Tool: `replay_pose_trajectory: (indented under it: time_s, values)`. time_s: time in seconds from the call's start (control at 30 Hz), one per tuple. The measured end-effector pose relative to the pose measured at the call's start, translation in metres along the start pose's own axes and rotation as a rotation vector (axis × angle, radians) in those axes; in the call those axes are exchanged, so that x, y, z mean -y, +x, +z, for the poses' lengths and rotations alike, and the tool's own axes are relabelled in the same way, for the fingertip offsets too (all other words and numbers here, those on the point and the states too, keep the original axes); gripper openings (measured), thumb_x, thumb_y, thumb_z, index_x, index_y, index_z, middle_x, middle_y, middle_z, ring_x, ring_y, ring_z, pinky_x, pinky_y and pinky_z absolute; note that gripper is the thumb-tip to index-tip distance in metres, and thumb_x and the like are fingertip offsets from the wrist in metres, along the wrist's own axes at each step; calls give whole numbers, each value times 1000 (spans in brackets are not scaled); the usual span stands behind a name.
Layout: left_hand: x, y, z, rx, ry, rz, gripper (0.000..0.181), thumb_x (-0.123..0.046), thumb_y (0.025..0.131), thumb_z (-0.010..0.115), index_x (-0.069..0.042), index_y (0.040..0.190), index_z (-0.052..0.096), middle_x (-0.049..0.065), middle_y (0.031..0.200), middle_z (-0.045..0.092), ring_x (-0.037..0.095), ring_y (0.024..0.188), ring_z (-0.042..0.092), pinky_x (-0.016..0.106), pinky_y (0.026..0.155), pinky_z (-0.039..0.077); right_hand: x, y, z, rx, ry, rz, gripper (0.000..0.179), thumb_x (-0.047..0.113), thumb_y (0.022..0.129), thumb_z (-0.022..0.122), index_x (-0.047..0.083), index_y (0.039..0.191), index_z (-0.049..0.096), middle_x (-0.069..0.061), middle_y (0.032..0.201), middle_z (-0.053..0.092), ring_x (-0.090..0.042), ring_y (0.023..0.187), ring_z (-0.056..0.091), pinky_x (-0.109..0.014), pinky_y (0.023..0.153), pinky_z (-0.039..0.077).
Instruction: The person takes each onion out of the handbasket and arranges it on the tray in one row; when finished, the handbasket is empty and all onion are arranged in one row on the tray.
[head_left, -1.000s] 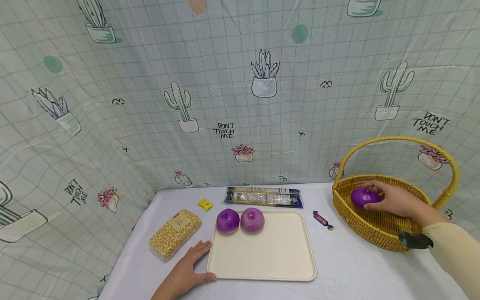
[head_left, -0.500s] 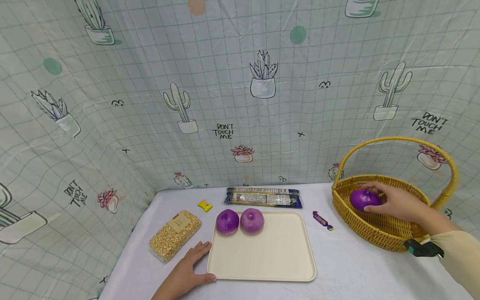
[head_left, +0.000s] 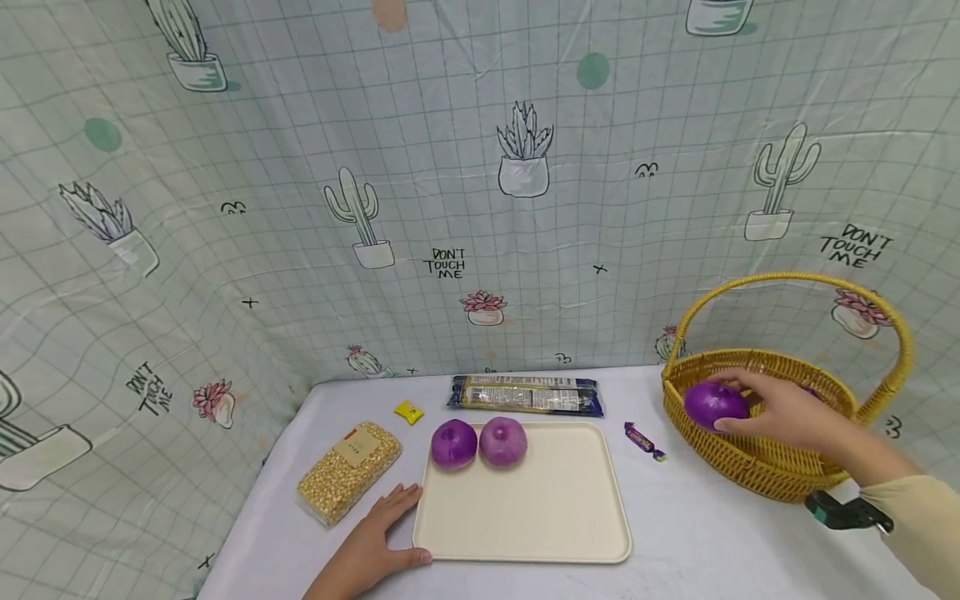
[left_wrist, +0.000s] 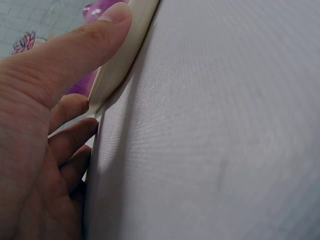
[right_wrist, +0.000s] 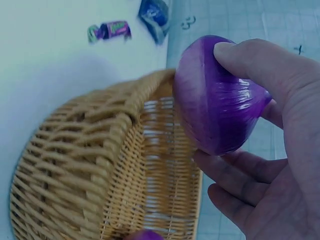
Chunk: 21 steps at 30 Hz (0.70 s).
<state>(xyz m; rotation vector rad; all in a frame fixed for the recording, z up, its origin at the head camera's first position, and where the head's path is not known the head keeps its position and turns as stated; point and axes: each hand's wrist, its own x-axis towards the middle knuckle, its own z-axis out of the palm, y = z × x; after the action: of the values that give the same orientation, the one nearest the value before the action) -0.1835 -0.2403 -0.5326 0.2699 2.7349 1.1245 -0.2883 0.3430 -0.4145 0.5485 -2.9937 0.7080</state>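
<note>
My right hand [head_left: 783, 408] grips a glossy purple onion [head_left: 711, 406] between thumb and fingers, over the left side of a yellow wicker basket [head_left: 738, 475]. In the right wrist view the held onion [right_wrist: 215, 95] appears above the basket's rim, its pointed tip toward the palm. Part of another purple item [right_wrist: 145, 235] shows inside the basket. My left hand [head_left: 371, 537] lies at the left edge of a cream tray [head_left: 540, 517], fingers spread along it and thumb [left_wrist: 117, 15] at its rim. A dark purple onion [head_left: 453, 445] and a paler one [head_left: 503, 442] sit side by side at the tray's far left.
A bag of corn kernels [head_left: 351, 471] lies left of the tray, with a small yellow packet [head_left: 408, 411] behind it. Long dark-blue packages [head_left: 525, 395] lie behind the tray. One purple wrapped candy [head_left: 643, 442] is between tray and basket, whose tall handle [head_left: 787, 277] arches overhead.
My right hand has shifted slightly left with the onion, toward the basket's near-left rim. A purple spot now shows deeper in the basket. My left hand has stayed by the tray.
</note>
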Motion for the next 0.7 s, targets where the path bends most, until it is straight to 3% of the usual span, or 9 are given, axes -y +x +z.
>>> replay_pose_trajectory:
  time_s: [0.37, 0.7]
  values:
    - [1, 0, 0, -9, 4, 9, 96, -53, 75, 86, -9, 152, 49, 15, 158, 42, 47, 149, 24, 71, 118, 20, 18, -1, 8, 5, 14, -17, 71, 48, 84, 82, 14, 140, 55, -27, 127, 61, -52, 112, 60, -65, 80, 58]
    - [0, 0, 0, -9, -2, 5, 96, -52, 75, 86, -9, 152, 49, 17, 158, 42, 47, 149, 24, 70, 118, 19, 34, -2, 17, -15, 24, -64, 66, 45, 83, 83, 15, 137, 58, -21, 126, 65, -42, 109, 64, -64, 83, 57]
